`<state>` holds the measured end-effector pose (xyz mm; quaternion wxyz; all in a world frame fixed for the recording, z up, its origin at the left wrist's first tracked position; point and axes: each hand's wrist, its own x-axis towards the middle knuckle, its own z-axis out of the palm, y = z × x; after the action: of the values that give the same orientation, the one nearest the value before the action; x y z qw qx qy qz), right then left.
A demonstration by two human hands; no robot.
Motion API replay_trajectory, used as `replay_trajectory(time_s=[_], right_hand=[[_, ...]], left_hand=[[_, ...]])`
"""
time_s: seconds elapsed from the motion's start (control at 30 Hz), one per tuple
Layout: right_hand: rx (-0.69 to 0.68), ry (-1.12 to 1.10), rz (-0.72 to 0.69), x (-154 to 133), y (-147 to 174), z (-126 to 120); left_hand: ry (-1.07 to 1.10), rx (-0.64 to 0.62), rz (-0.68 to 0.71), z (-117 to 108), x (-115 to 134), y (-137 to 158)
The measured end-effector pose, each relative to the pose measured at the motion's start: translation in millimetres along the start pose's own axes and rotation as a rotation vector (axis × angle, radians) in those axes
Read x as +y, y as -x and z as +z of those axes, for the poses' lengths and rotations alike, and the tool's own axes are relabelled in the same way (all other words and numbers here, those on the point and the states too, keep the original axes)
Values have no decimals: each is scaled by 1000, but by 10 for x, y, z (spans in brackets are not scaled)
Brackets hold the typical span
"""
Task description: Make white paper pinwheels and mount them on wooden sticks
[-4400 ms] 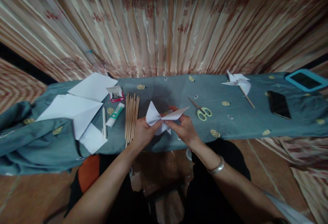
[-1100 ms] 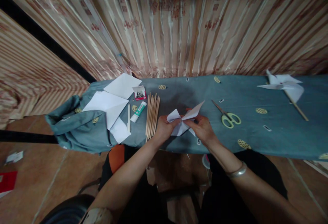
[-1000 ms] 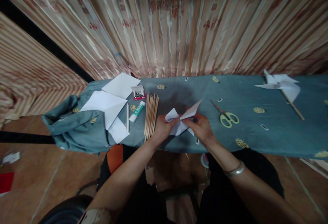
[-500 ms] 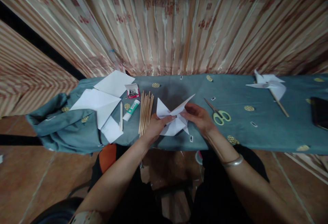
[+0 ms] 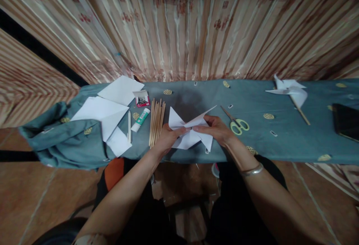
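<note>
A white paper pinwheel (image 5: 189, 138) is held between my two hands above the cloth-covered table. My left hand (image 5: 167, 137) grips its left side, thumb laid toward the centre. From the right, my right hand (image 5: 215, 128) pinches it with the thumb near the middle and the fingers behind a blade. A small dark spot shows at the centre between both thumb tips; I cannot make out what it is. Just left of my left hand lies a bundle of thin wooden sticks (image 5: 157, 121). Green-handled scissors (image 5: 237, 123) rest to the right of my right hand.
On the left are white paper sheets (image 5: 105, 110), a white pen-like stick (image 5: 129, 127), a glue stick (image 5: 140, 120) and a small red-and-white box (image 5: 142, 99) of metal pieces. Far right lie a pinwheel on a stick (image 5: 291, 89) and a dark phone-like object (image 5: 346, 119). A curtain (image 5: 185, 31) hangs behind.
My right thumb has moved in to the pinwheel's centre, close to the left thumb. The paper has turned slightly in my hands. The whole view has shifted a little.
</note>
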<state>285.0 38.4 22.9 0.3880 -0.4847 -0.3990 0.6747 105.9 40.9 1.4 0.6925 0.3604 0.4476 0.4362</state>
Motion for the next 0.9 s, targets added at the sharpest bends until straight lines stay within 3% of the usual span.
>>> replay_trajectory(time_s=[0.3,0.9], right_hand=[[66,183,-124,110,-88,-9],[85,223,-107,133,-89,49]], left_hand=[[-182,50,74,-4,41,7],[-298,53,127,-76,-3,-29]])
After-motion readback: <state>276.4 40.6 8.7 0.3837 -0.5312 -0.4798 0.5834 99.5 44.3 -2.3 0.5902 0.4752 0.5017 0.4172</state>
